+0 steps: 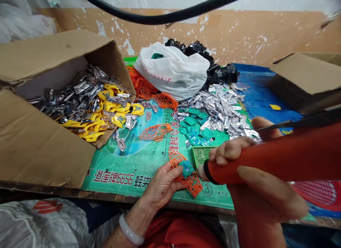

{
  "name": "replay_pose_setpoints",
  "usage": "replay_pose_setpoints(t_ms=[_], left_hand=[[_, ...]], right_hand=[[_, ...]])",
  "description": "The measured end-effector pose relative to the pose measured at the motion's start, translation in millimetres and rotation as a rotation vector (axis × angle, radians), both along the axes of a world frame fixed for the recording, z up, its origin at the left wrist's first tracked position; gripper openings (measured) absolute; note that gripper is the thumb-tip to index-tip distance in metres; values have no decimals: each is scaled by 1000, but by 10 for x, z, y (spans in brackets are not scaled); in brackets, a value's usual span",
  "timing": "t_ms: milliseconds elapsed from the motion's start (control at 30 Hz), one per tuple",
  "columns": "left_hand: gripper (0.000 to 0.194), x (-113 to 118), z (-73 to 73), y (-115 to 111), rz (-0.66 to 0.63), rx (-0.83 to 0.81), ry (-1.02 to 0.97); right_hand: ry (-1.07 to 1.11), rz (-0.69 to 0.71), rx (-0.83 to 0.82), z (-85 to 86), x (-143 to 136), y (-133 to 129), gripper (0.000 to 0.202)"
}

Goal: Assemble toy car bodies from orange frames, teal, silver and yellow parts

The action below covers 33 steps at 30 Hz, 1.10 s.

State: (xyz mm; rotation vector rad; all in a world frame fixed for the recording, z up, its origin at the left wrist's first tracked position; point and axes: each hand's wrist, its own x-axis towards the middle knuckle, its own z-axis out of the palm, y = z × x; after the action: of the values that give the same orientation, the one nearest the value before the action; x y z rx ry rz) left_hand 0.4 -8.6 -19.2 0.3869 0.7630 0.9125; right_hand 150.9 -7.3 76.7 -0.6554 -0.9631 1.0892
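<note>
My left hand [166,180], with a pale bangle on its wrist, grips an orange lattice frame [195,187] above the table's front edge. A teal plate [186,168] lies against that frame under my thumb. My right hand [255,166] is wrapped round a thick red-orange power tool [287,155] with a black collar. The tool's tip points left and meets the right side of the frame; the exact contact is too small to make out. A green perforated tray [201,156] sits just behind the frame. Another orange frame [156,132] lies flat on the table.
At left, a cardboard box [39,134] holds silvery and yellow parts [118,120]. A white bag [173,72], silvery pieces [221,107] and teal plates [195,123] lie behind the tray. Another carton [309,74] and a red mesh basket [317,193] are right. A black cable [165,19] hangs across the top.
</note>
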Motion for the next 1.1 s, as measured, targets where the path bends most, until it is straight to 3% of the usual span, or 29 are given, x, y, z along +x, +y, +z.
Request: replay_pose_setpoints(t_ms=[100, 267, 467, 667, 767, 1100], left_hand=[[29, 7, 42, 8, 4, -18, 3], [31, 14, 82, 23, -12, -25, -2], [31, 11, 75, 21, -10, -27, -16], [27, 10, 78, 30, -7, -24, -11], [27, 7, 74, 29, -10, -17, -14], [25, -14, -12, 29, -47, -9, -47]], right_hand=[[0, -14, -18, -20, -58, -12, 39], [-20, 1, -25, -43, -75, 9, 55], [-47, 0, -47, -60, -82, 30, 59], [-48, 2, -45, -82, -90, 22, 46], [-88, -10, -59, -90, -88, 16, 49], [-128, 132, 3, -128, -95, -18, 47]])
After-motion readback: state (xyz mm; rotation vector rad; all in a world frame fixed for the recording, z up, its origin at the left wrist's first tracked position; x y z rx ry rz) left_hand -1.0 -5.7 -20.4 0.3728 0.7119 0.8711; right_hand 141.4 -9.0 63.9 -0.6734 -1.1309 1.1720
